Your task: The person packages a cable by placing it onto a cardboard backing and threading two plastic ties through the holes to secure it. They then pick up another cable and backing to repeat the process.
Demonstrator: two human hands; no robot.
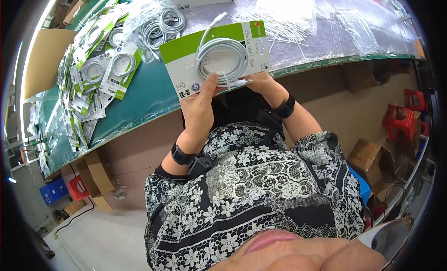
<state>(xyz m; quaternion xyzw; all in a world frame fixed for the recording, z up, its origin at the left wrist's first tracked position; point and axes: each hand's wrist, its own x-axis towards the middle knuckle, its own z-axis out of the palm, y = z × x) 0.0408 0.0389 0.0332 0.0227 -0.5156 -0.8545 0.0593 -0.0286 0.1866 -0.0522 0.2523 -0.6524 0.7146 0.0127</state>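
My left hand (199, 107) grips the lower left edge of a green and white cable card (179, 68), its thumb pressed on the front. A white cable (241, 54) lies coiled on this card, bound by a thin white tie (222, 79) near the bottom. One plug end sticks up past the top edge; the other points right along the lower edge. Close to that lower plug, my right hand (266, 83) is at the card's lower right, its fingers closed and partly hidden behind the card. What they pinch is hidden. The card is tilted, held up at the table's front edge.
Many carded cables (93, 71) are piled on the green tabletop (135, 91) at left. Behind the held card lie loose grey cables (160, 29) in plastic. Thin white ties (279, 26) are spread at the back right. Red stools (399, 123) and a cardboard box (370, 157) stand at right.
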